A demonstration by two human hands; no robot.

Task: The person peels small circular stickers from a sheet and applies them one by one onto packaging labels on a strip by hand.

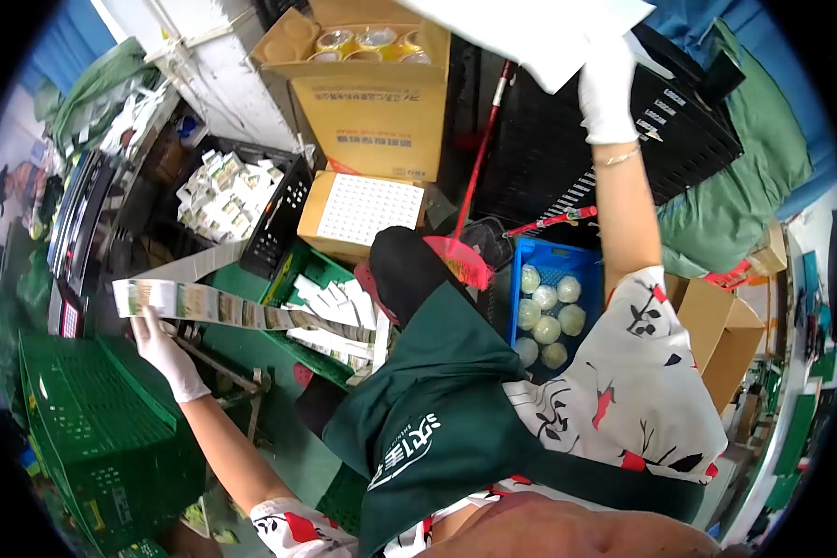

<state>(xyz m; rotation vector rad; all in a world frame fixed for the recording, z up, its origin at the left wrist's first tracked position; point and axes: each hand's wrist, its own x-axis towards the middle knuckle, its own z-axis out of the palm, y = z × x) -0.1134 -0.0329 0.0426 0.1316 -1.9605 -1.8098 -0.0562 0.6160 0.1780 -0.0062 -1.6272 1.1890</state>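
My left hand [169, 358], in a white glove, is at the left with its fingers closed on the end of a long strip of printed labels [209, 305]. The strip runs to the right and down into a green crate [284, 349] between my legs, which holds more white strips and pieces [339, 307]. My right hand [608, 98], also gloved, is raised at the upper right. It grips a white sheet [539, 37] that reaches out of the top of the view; the fingertips are partly hidden against the sheet.
A black crate [293, 191] of small printed packs stands ahead on the left. A cardboard box [372, 126] holds tape rolls. Beside my legs are a blue crate [516, 279] with round pale items and a red broom [460, 260]. Stacked green crates [102, 437] stand left.
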